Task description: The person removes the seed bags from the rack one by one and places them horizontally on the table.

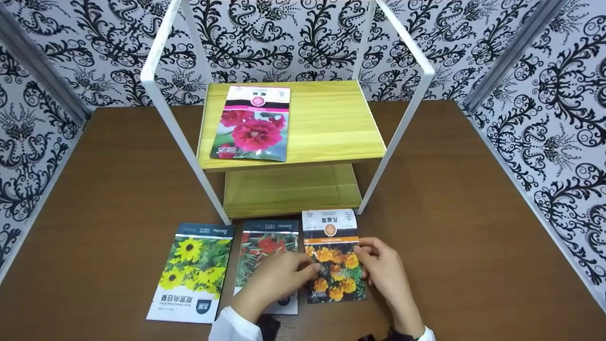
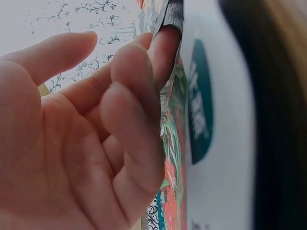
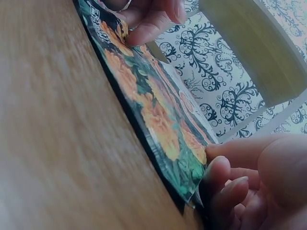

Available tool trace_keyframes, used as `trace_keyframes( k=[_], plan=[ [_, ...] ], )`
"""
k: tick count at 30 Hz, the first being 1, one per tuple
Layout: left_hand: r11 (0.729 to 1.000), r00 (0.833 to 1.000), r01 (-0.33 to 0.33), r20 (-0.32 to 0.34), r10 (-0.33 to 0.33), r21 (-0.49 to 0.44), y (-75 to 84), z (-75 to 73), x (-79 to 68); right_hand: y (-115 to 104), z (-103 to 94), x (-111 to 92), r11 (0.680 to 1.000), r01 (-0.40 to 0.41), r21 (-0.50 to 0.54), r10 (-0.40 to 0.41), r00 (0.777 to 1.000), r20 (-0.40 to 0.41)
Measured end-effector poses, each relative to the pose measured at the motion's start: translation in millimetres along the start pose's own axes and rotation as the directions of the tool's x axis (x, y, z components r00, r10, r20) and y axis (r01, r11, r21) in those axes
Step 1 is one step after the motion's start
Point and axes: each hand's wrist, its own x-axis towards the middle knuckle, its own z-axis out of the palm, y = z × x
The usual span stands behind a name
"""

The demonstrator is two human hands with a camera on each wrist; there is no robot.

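A seed packet with orange flowers (image 1: pixel 336 270) lies at the front of the table. My right hand (image 1: pixel 386 270) pinches its right edge, thumb on top and fingers beneath, as the right wrist view shows. My left hand (image 1: pixel 279 279) reaches over a red-flower packet (image 1: pixel 270 244) to the orange packet's left edge. Its fingertips touch there, while the thumb (image 2: pixel 79 48) stands off the packet in the left wrist view. A yellow-flower packet (image 1: pixel 194 270) lies farther left, and a pink-flower packet (image 1: pixel 255 128) rests on the upper shelf.
A white-framed stand with an upper wooden shelf (image 1: pixel 331 118) and a lower shelf (image 1: pixel 289 187) stands behind the packets. Its front posts (image 1: pixel 189 151) rise close to them. Patterned panels (image 1: pixel 303 42) border the brown table (image 1: pixel 473 227) at the back and sides.
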Motion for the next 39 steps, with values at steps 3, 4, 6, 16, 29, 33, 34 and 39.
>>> trace_keyframes(
  k=[3, 4, 6, 16, 29, 33, 34, 39],
  plan=[
    [1.0, 1.0, -0.001, 0.004, 0.001, -0.003, 0.2, -0.3, 0.2, -0.2, 0.5, -0.2, 1.0, 0.01, -0.009, -0.01, 1.0, -0.002],
    [1.0, 1.0, 0.001, 0.006, -0.001, -0.004, 0.3, -0.3, 0.1, -0.4, 0.7, -0.3, 1.0, 0.009, -0.013, -0.009, 1.0, -0.003],
    [1.0, 1.0, 0.008, 0.009, -0.008, -0.007, 1.0, -0.4, -0.1, -0.6, 0.8, -0.4, 1.0, 0.006, -0.019, -0.006, 1.0, -0.003],
    [0.999, 0.999, 0.038, 0.002, -0.038, -0.007, 4.9, 0.7, -1.1, -1.0, -0.5, -0.5, 0.999, -0.028, -0.023, 0.028, 1.0, 0.002],
    [0.998, 0.999, 0.042, -0.032, -0.041, 0.04, 4.9, 2.1, -1.7, -0.1, 2.4, 1.5, 1.0, -0.01, -0.017, 0.01, 1.0, -0.013],
    [0.998, 0.998, 0.041, -0.039, -0.039, 0.043, 4.0, 3.5, -1.7, 2.0, 3.6, 2.2, 1.0, 0.013, -0.002, -0.013, 1.0, -0.029],
    [0.998, 0.998, 0.044, -0.037, -0.043, 0.042, 4.0, 3.5, -1.6, 2.1, 3.7, 2.2, 1.0, 0.014, -0.002, -0.014, 0.999, -0.031],
    [0.997, 0.998, 0.064, -0.028, -0.063, 0.036, 4.1, 3.1, -0.9, 2.2, 4.0, 1.8, 1.0, 0.01, 0.011, -0.01, 0.999, -0.04]
  ],
)
